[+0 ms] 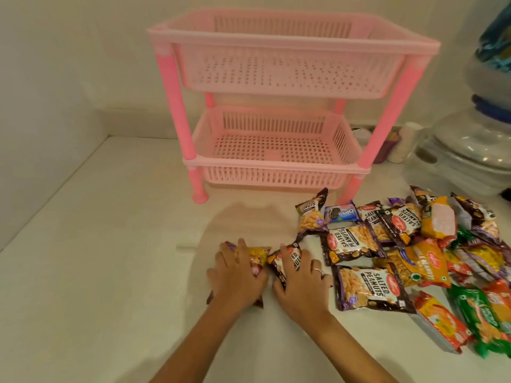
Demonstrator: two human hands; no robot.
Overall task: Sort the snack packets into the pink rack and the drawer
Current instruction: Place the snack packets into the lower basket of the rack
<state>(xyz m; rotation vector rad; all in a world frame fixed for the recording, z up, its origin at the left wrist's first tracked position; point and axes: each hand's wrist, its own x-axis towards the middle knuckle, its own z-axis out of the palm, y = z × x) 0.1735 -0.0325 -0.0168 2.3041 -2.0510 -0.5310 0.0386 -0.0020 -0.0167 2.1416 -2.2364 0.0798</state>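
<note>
A pink two-tier rack [276,164] stands at the back of the white counter [96,258], and both of its baskets hold nothing. In front of it my left hand [237,275] lies flat on a salted peanuts packet [261,254]. Beside it, my right hand [300,286] presses flat on a second peanuts packet [279,259]. To the right lies a pile of several packets: more salted peanuts [370,286], a blue Oreo pack [341,212], orange packets [414,265] and green ones [481,319]. No drawer is in view.
A large clear water jar on its dispenser [475,150] stands at the back right, with a stack of paper cups [403,145] beside the rack's right leg. Walls close in on the counter at the left and the back.
</note>
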